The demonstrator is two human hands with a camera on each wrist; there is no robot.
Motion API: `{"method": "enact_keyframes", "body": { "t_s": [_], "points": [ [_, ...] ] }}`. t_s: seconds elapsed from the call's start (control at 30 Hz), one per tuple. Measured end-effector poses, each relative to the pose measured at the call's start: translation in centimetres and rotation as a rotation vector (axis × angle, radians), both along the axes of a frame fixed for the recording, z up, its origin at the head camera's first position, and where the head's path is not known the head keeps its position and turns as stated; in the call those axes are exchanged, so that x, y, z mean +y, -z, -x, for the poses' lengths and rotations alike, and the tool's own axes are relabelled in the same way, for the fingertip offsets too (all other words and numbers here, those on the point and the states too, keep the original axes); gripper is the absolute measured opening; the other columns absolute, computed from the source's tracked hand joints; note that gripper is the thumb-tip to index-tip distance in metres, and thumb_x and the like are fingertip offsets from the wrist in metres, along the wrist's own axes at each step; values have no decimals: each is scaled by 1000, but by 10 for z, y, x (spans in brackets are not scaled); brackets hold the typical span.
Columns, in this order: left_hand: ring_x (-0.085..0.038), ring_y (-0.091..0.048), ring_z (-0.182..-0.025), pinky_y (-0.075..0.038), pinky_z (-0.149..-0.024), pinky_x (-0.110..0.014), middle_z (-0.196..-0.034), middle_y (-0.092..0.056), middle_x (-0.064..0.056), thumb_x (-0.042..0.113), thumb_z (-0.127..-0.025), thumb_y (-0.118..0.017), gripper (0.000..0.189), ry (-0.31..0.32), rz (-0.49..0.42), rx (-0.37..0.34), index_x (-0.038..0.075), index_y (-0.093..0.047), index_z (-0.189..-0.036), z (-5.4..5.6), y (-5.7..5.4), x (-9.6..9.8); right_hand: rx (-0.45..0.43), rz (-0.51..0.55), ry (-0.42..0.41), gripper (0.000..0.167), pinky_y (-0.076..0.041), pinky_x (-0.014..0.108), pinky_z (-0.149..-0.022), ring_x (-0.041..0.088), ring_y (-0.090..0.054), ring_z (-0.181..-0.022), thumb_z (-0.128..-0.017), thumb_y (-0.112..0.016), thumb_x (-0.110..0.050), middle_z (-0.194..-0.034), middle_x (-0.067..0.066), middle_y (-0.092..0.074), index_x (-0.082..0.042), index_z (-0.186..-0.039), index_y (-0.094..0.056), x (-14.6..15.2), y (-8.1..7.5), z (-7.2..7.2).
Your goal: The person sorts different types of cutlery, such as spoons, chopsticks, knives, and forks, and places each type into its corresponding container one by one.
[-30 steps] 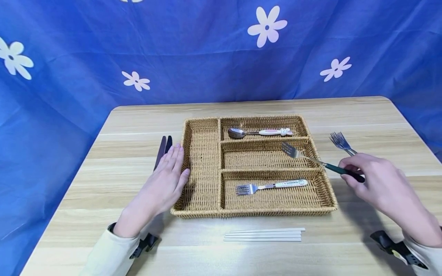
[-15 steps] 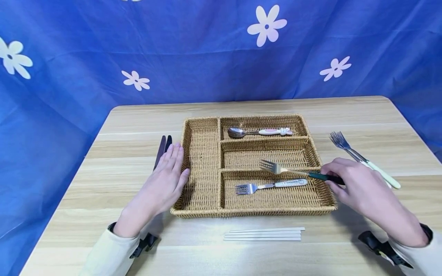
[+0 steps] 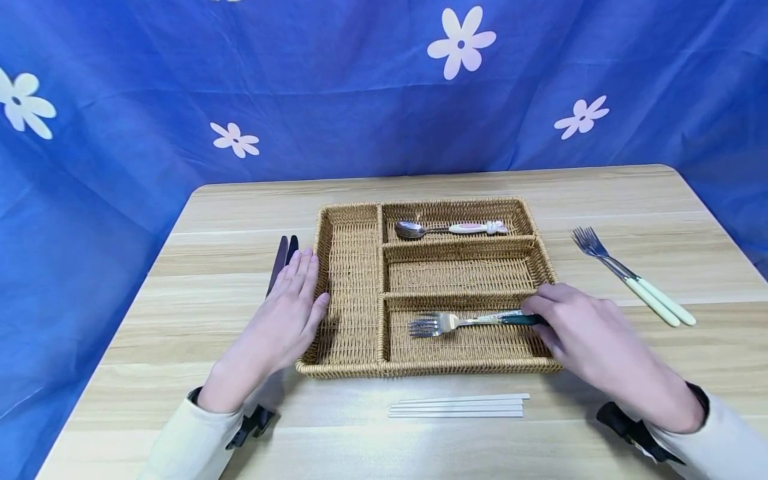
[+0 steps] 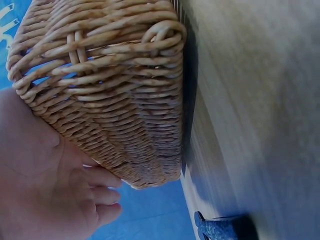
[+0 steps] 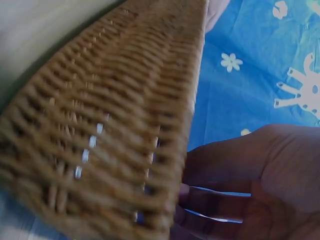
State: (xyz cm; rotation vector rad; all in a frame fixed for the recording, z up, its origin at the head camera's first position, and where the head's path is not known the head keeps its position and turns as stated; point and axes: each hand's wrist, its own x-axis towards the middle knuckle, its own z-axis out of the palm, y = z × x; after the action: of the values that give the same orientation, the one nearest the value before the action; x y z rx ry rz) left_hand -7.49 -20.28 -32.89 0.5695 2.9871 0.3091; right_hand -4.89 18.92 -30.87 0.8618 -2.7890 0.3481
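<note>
My right hand pinches the dark green handle end of a fork over the front right compartment of the wicker cutlery tray. This fork overlaps another fork with a white patterned handle in that compartment, mostly hidden beneath it. Along the tray's left side lies my left hand, its fingers extended and the thumb at the rim. In the left wrist view, that hand is beside the tray's woven outer wall. The right wrist view has the right hand behind the tray wall, which hides the fork.
A spoon with a white and pink handle occupies the back right compartment. Two forks with pale green handles lie right of the tray. Several white sticks are in front. Dark knife blades show beside the left hand.
The right hand has moved left and toward the front with the green-handled fork, from over the tray's right edge to the front compartment. The left hand has stayed in place.
</note>
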Motion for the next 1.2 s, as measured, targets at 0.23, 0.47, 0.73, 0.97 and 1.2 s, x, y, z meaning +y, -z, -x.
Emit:
{"method": "enact_keyframes", "body": {
  "t_s": [0.23, 0.47, 0.73, 0.97, 1.2],
  "points": [
    [-34, 8, -145, -5, -119, -51, -157, 8, -23, 30, -106, -28, 64, -2, -12, -4, -9, 0, -149, 0, 1, 0, -32, -69, -90, 25, -40, 25, -39, 13, -60, -67, -68, -74, 3, -80, -6, -59, -16, -81, -66, -13, 11, 4],
    [-36, 6, -146, -5, -119, -51, -157, 6, -23, 29, -106, -28, 64, 0, -31, 0, -10, -2, -149, 0, 1, 0, -108, -93, -110, 27, -52, 31, -47, 15, -62, -67, -63, -78, 4, -79, -6, -64, -18, -76, -69, -14, 16, 13],
    [-35, 6, -146, -2, -119, -49, -157, 4, -24, 27, -106, -28, 62, 1, -52, 2, -10, -3, -149, 0, -1, 0, -205, -84, -70, 27, -55, 35, -54, 15, -61, -67, -64, -79, 4, -76, -7, -66, -20, -75, -70, -17, 20, 19],
    [-34, 8, -146, -2, -119, -49, -157, 6, -22, 29, -106, -28, 63, -5, -46, -7, -9, -3, -150, 1, 1, -1, -201, -76, -32, 26, -49, 32, -48, 9, -54, -61, -66, -77, 2, -70, -9, -61, -21, -69, -65, -20, 25, 20],
    [-33, 9, -146, 0, -119, -48, -157, 6, -22, 29, -106, -28, 63, -8, -46, -13, -9, -3, -149, 1, 1, -1, -139, -71, -16, 20, -45, 28, -43, 8, -52, -56, -69, -79, -2, -69, -7, -63, -19, -72, -69, -23, 30, 19]
  ]
}}
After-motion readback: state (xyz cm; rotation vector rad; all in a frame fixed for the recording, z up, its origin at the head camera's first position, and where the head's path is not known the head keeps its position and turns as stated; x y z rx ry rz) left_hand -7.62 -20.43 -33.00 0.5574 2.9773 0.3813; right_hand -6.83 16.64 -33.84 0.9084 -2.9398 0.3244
